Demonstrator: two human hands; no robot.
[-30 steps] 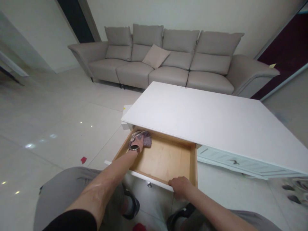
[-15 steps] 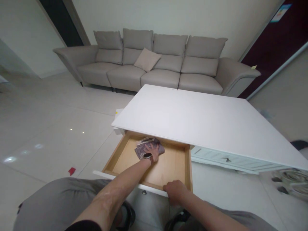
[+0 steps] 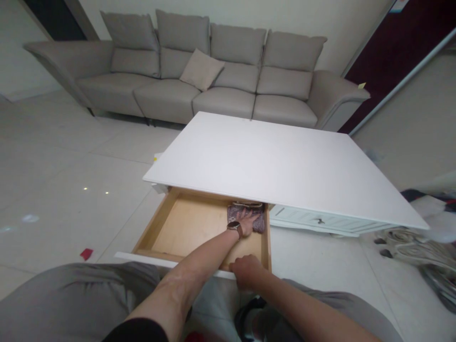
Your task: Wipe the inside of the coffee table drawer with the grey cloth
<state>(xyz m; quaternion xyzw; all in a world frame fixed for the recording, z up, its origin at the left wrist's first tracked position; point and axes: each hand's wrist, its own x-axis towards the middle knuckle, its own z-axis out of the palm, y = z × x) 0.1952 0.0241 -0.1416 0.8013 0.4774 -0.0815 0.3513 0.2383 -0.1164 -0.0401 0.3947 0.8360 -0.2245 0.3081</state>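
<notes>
A wooden drawer (image 3: 188, 221) stands pulled out from the white coffee table (image 3: 270, 156). Inside it, at the right end of the drawer bottom, lies a folded purple-grey cloth (image 3: 261, 224). My left hand (image 3: 246, 222), with a watch on the wrist, rests flat on this cloth with its fingers spread. My right hand (image 3: 245, 271) is curled over the top edge of the drawer's white front panel (image 3: 151, 259), near its right end, so part of the fingers is hidden.
A second, closed drawer (image 3: 320, 221) is to the right under the tabletop. Behind the table stands a grey sofa (image 3: 160, 95) with a beige cushion (image 3: 201, 69). A red scrap (image 3: 86, 254) lies on the floor at left; piled fabric (image 3: 416, 244) is at right.
My left hand has slid the cloth from the back middle of the drawer to its right side. My right hand keeps its hold on the drawer front. The view has shifted.
</notes>
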